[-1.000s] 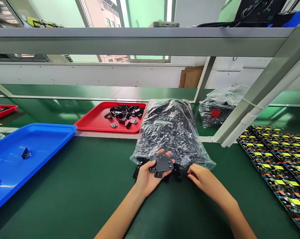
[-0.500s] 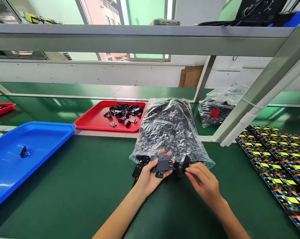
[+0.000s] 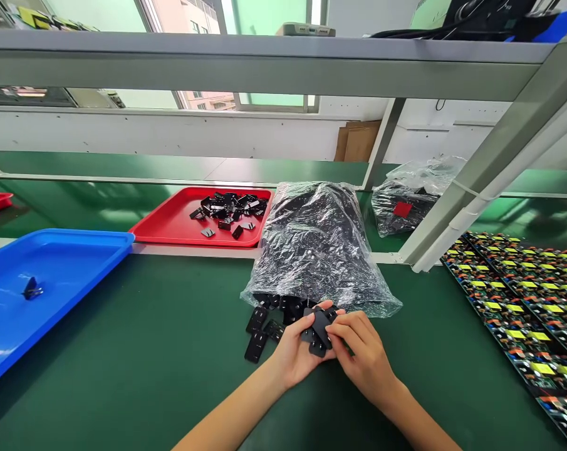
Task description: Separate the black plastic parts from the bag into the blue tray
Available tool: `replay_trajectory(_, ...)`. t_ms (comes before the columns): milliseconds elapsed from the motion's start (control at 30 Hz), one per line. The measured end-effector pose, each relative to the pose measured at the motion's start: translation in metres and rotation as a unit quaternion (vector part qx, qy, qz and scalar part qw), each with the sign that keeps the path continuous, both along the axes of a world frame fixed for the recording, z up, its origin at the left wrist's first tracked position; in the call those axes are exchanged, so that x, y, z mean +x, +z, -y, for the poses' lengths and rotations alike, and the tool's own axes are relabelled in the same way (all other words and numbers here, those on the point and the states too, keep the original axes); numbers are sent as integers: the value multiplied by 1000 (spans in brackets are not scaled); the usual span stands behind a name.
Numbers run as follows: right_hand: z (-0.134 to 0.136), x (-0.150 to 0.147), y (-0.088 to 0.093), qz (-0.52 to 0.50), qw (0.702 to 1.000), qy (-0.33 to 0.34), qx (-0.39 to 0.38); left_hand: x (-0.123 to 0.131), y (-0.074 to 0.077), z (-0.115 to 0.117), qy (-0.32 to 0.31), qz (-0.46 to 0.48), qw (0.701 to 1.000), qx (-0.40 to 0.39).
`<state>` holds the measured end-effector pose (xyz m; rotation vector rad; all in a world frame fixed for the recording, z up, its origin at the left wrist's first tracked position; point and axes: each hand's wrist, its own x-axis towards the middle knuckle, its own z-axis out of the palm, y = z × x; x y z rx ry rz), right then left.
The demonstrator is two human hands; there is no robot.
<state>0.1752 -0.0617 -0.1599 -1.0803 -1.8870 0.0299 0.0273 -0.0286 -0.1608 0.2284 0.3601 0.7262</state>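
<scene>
Well short of the far edge of the table (image 3: 180, 332), the left grip (image 3: 296, 358) cradled dark pieces (image 3: 319, 326) while the right grip (image 3: 364, 358) pinched one against them, and uneven stacking could have let some slip.

large bag (image 3: 316, 250): crinkled glossy plastic; blue tray (image 3: 71, 269): smooth glossy plastic; held pieces (image 3: 319, 327): matt plastic
</scene>
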Motion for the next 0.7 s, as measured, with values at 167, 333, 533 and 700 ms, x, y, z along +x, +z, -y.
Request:
replay_trajectory(167,4,-2,1,35,999,-14,19,0,2,-1,20,-8,1000,-2)
replay_trajectory(333,3,-2,6,84,996,8,37,-4,3,-4,52,-31,998,-11)
replay_trajectory(533,-2,11,10,57,997,-16,52,-11,19,-10,94,-61,994,0)
replay_trajectory(700,-10,29,12,-19,999,-47,17,-15,30,-15,134,-84,987,-20)
